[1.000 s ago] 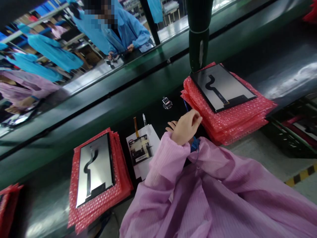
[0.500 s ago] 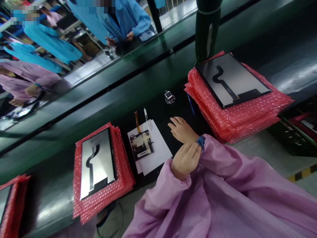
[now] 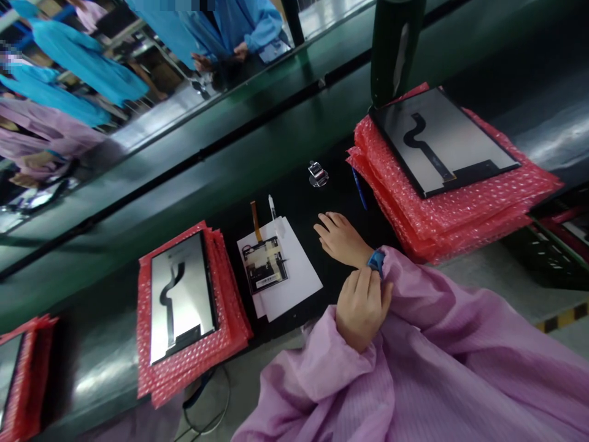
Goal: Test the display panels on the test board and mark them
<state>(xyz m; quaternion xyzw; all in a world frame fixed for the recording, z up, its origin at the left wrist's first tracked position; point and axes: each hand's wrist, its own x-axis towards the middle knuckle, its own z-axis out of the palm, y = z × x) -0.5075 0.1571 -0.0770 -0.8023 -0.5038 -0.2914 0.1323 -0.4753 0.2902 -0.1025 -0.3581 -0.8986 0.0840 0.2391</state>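
Observation:
My right hand [image 3: 340, 236] lies flat on the dark bench with its fingers stretched out, holding nothing. A blue wrist strap [image 3: 376, 261] shows at its cuff. My left hand [image 3: 363, 307] reaches across from the lower left, fingers curled on the pink right sleeve cuff [image 3: 396, 276] beside the strap. Left of my right hand, a small circuit module [image 3: 264, 267] with an orange flex cable [image 3: 254, 220] rests on a white sheet [image 3: 299, 288].
Display panels top red bubble-wrap stacks at left [image 3: 151, 380] and right [image 3: 460, 215]; another stack [image 3: 27, 393] is at far left. A small metal piece [image 3: 317, 174], a blue pen [image 3: 359, 187], a white tool [image 3: 272, 205], a green post [image 3: 396, 49]. People in blue coats [image 3: 239, 31] work beyond the belt.
My left hand has slid back from over the right hand, down the wrist to the sleeve cuff. My right hand has settled flat on the bench.

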